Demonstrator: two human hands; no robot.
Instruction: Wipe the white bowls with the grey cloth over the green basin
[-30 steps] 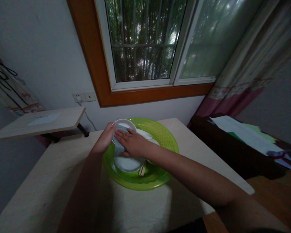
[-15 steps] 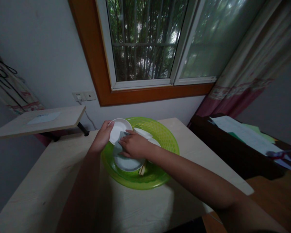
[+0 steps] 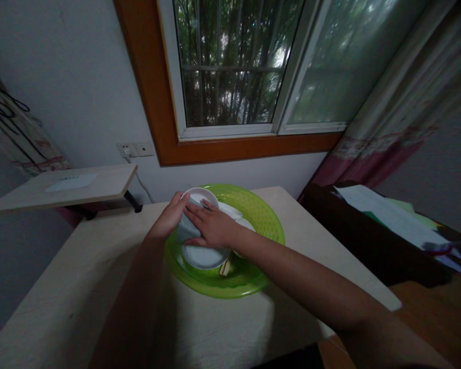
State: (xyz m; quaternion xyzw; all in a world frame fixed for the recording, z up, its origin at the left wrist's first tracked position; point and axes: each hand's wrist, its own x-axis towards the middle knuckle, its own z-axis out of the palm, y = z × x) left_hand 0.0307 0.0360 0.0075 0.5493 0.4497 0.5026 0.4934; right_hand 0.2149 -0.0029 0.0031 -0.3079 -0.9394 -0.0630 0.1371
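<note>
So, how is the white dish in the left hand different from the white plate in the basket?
The dish is held by the left hand, while the plate lies in the green basket. The dish looks smaller; the plate looks wider. Both are white and round, and both are partly hidden.

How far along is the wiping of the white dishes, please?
In hand: the left hand holds a small round white dish; the right hand presses a grey cloth on it. Done: I cannot confirm any; wiped and unwiped dishes look alike. Left: this dish, probably, and perhaps the larger round white plate in the round green plastic basket.
</note>
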